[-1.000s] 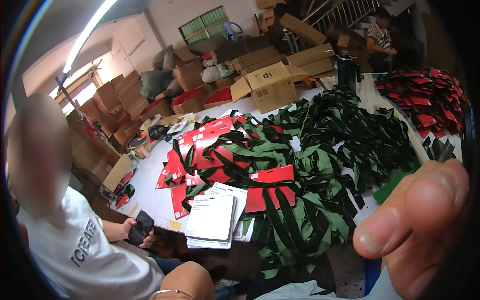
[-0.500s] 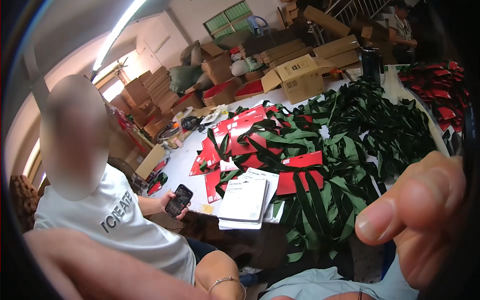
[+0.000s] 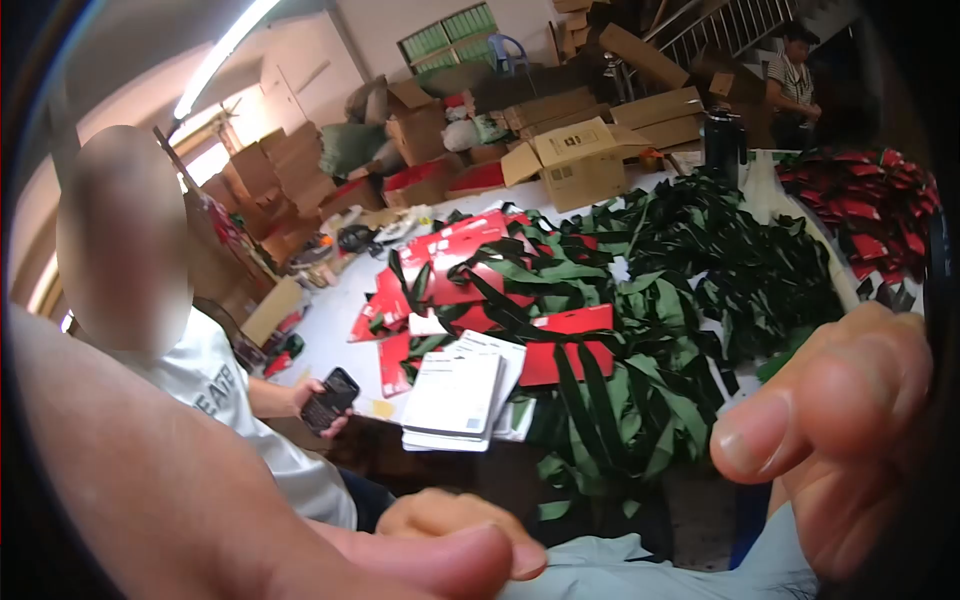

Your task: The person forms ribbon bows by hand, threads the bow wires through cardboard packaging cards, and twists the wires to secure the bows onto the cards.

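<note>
My left hand (image 3: 440, 550) reaches in large from the lower left, very near the camera. Its fingers are curled in beside the thumb, and whatever lies between them is hidden. At the right edge, also close up, my right hand (image 3: 830, 420) has its thumb pressed against a bent forefinger; I cannot make out anything in the pinch. Beyond both hands, on the table, a stack of white printed cards (image 3: 452, 395) lies by the front edge. Red cards (image 3: 460, 262) and a heap of dark green ribbons (image 3: 680, 310) spread behind it.
A co-worker in a white T-shirt (image 3: 215, 380) sits at the left holding a black phone (image 3: 330, 402). On the table stand an open carton (image 3: 580, 165) and a dark flask (image 3: 722, 145). More red cards (image 3: 860, 205) pile up at the right. Another person (image 3: 793, 90) is at the back.
My left hand has come further into view, its thumb and curled fingers now showing at the bottom. The scene has shifted left as my head turned. My right hand keeps its pinch.
</note>
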`<state>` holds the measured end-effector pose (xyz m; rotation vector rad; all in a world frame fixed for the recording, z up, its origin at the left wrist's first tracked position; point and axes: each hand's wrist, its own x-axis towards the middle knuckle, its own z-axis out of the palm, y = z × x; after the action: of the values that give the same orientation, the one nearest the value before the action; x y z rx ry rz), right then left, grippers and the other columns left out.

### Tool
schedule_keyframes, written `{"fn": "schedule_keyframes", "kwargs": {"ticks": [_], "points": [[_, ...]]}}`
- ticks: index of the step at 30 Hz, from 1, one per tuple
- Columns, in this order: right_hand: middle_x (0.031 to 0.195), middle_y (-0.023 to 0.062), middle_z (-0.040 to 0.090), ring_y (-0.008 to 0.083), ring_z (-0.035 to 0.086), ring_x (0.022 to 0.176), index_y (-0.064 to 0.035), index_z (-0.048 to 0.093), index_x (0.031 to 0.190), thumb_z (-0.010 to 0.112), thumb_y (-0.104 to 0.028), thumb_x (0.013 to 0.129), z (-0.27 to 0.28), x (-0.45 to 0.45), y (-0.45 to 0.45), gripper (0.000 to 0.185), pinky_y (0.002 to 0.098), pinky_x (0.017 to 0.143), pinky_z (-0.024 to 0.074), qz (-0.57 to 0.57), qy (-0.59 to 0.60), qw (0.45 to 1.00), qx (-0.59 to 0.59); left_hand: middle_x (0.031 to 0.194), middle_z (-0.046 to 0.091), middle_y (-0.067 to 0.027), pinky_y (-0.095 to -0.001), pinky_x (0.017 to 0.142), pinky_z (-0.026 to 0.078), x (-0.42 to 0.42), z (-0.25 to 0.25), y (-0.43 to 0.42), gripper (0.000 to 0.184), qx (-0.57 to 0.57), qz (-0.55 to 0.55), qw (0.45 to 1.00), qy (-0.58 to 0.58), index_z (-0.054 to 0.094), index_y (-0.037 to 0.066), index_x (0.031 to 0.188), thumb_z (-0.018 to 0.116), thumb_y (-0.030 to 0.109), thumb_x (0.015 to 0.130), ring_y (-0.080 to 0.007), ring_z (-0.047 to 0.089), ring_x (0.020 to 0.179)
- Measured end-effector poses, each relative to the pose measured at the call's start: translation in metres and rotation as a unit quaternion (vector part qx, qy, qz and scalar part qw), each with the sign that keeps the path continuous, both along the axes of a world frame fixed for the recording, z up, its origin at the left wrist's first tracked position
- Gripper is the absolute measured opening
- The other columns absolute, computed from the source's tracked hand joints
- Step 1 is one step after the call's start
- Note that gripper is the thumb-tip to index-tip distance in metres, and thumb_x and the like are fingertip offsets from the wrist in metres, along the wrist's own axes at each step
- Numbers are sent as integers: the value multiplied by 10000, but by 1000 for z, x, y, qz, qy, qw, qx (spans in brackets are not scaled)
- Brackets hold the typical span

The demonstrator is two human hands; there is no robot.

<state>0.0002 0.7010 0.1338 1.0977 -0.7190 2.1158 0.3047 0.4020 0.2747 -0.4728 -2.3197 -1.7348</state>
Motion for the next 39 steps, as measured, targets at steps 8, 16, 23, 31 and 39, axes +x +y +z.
{"fn": "schedule_keyframes", "kwargs": {"ticks": [8,16,23,31,39], "points": [[1113,188,577,239,569,927,37,497,1226,627,-292,867,6,-13,28,505,350,767,486,-40,-5,999,0,1104,662,-135,-215,705,471,-42,-78,2,317,-40,-95,981,-164,561,-32,1218,401,118,989,-95,628,829],[1116,186,576,240,566,933,35,497,1225,619,-293,870,-3,-19,21,499,352,772,484,-49,-21,998,-18,1104,665,-135,-207,689,472,-41,-38,-13,318,-38,-30,992,-112,572,-33,1209,395,115,990,-84,629,813],[1119,184,574,240,563,938,33,497,1225,612,-294,872,-3,-40,4,494,354,776,482,-28,-14,999,-16,1104,668,-134,-199,675,472,-12,30,-13,320,-26,11,999,36,581,-33,1201,389,113,991,-74,630,798],[1122,182,572,241,559,945,31,498,1224,603,-295,875,1,-43,-14,489,357,780,479,-10,-33,999,-4,1104,671,-133,-191,659,473,23,111,-7,323,-50,-34,980,191,591,-34,1192,383,111,992,-62,631,781],[1125,181,570,242,555,951,28,498,1224,595,-296,878,7,-43,-8,484,359,785,477,-13,-39,999,4,1105,674,-132,-183,643,474,-10,122,-2,327,-127,-103,986,22,601,-35,1183,377,109,993,-51,632,765]]}}
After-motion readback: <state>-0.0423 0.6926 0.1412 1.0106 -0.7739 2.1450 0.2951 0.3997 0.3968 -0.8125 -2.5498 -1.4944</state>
